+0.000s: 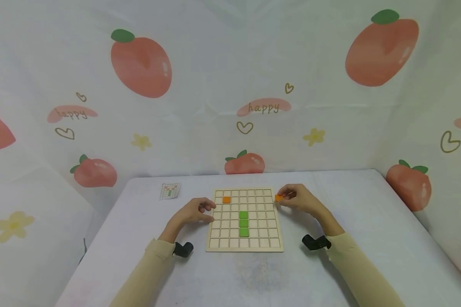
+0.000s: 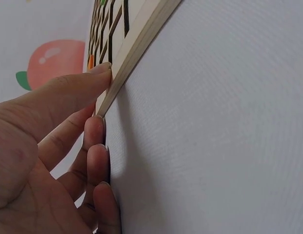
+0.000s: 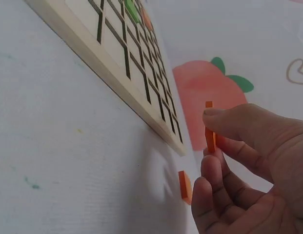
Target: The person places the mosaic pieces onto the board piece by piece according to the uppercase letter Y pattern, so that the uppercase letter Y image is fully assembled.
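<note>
My right hand pinches a square orange tile, centre-right; my left hand — relaxed, open — touches a pale wooden grid board.

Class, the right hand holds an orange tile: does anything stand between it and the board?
Nothing visible stands between the orange tile in the right hand and the board. A second orange tile lies beside the board, seemingly off that path.

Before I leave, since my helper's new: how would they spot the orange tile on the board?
On the white table lies a pale gridded board. Near its far left corner sits the orange tile, apart from the three green tiles and the grid's only orange one.
</note>
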A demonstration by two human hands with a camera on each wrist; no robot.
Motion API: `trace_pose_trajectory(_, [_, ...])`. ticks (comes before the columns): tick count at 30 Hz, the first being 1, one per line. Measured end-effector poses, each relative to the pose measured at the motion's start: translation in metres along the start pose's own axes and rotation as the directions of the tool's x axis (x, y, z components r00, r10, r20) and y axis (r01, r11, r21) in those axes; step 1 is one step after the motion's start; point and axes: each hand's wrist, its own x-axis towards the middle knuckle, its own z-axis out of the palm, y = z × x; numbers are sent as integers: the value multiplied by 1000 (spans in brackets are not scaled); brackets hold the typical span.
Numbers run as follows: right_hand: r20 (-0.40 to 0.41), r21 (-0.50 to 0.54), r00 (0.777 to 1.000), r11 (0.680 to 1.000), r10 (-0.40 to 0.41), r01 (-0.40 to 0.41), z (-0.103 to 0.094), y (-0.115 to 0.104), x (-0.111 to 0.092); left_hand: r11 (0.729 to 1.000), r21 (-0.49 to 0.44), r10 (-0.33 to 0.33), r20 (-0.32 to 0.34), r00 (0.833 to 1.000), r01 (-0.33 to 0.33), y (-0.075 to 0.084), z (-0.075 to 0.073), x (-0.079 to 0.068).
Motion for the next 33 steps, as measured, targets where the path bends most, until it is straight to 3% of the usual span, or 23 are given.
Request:
trace_pose_trajectory(14, [98,30,995,999,-23,21,16,-2,-5,1000,3,6,3,1000,-6,0,-2,-1])
trace_pose_trajectory(23, [103,27,992,997,-75,72,25,-4,-6,1000,-1,29,17,999,-29,-2,-1,0])
trace_pose_trajectory(33, [109,54,983,989,-146,141,38,-13,4,1000,-3,7,14,1000,-7,0,-2,-1])
